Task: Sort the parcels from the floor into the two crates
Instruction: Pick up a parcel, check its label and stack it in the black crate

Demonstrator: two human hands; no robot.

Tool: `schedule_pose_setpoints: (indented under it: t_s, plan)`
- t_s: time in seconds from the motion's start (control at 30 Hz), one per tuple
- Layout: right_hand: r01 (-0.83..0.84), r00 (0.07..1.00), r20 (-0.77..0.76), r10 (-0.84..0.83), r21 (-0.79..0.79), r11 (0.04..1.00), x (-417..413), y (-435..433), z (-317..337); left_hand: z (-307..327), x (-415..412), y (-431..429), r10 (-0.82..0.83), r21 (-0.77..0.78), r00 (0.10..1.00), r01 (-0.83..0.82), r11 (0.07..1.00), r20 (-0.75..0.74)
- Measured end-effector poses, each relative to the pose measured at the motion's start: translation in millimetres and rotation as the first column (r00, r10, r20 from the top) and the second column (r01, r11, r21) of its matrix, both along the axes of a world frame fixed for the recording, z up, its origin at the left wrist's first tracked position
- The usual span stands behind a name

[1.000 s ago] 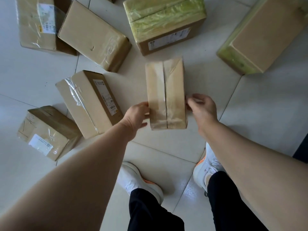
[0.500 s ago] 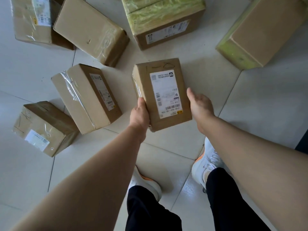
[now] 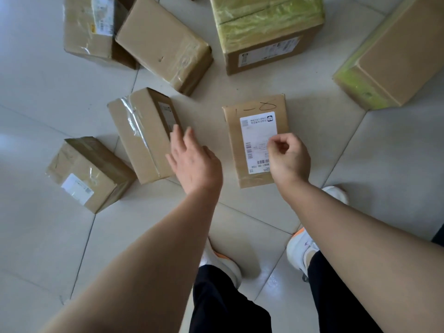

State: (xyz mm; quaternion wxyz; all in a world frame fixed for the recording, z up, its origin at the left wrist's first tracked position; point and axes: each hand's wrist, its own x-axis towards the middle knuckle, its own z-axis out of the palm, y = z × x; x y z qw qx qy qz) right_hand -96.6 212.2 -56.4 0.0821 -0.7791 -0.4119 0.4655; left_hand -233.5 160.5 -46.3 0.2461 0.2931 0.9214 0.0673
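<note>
- The labelled parcel [image 3: 255, 143] lies flat on the tiled floor [image 3: 384, 179] right in front of the person's feet, broad face up. Nobody is holding it at the moment.
- The left hand [image 3: 194, 162] is flat with the fingers spread, hovering over the gap between that parcel and the taped parcel [image 3: 144, 135] beside it.
- The right hand [image 3: 288, 159] hangs over the near right part of the shipping label [image 3: 258, 127] with the fingers curled in and the thumb by the forefinger. I can't see anything in it, and I can't tell whether it touches the box.
- Risk one, I'd say: the crates aren't in view, so the label has to be read properly. A curled hand covering part of it could mean the wrong crate.
- Risk two: the left hand is drifting towards the taped parcel, so a one-handed grab on either box could slip, since they look slick with tape.
- Risk three: parcels are scattered all round, including the green-wrapped box [image 3: 269, 32] further out. Stepping forward with a box blocking the view could end in a trip.
- Orientation: the long axis runs away from the person, near to far, tipped a touch to the left at the far end.
- The handwritten mark and the label's logo sit at the far end, with the barcodes at the near end.
</note>
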Motion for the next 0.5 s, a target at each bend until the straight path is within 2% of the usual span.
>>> schedule_pose_setpoints:
  t_s: [0.07,0.17,0.27,0.33,0.37,0.43,0.5]
  plan:
    - [-0.068,0.995,-0.083,0.062,-0.067,0.995,-20,-6,1,-4,-28,-5,0.06,-0.15,0.994,-0.073,0.986,-0.091]
    - [-0.231,0.949,-0.253,0.186,-0.163,0.959,-52,-20,-7,-12,-66,-16,0.281,-0.287,0.958,-0.285,0.915,-0.054]
    - [-0.308,0.9,-0.388,0.201,-0.236,0.922,-76,-35,-12,-18,-86,-33,0.423,-0.263,0.906,-0.406,0.875,0.012]
    - [-0.328,0.887,-0.418,0.198,-0.265,0.907,-85,-43,-13,-19,-93,-47,0.473,-0.203,0.879,-0.452,0.868,0.067]
    - [-0.338,0.887,-0.413,0.207,-0.275,0.9,-87,-47,-15,-18,-96,-55,0.514,-0.161,0.846,-0.493,0.855,0.142]
    - [-0.357,0.889,-0.397,0.23,-0.286,0.889,-87,-53,-15,-12,-96,-70,0.589,-0.078,0.715,-0.609,0.79,0.376]
    - [-0.373,0.891,-0.381,0.247,-0.305,0.876,-84,-57,-11,-3,-90,-82,0.582,-0.06,0.598,-0.667,0.743,0.552]
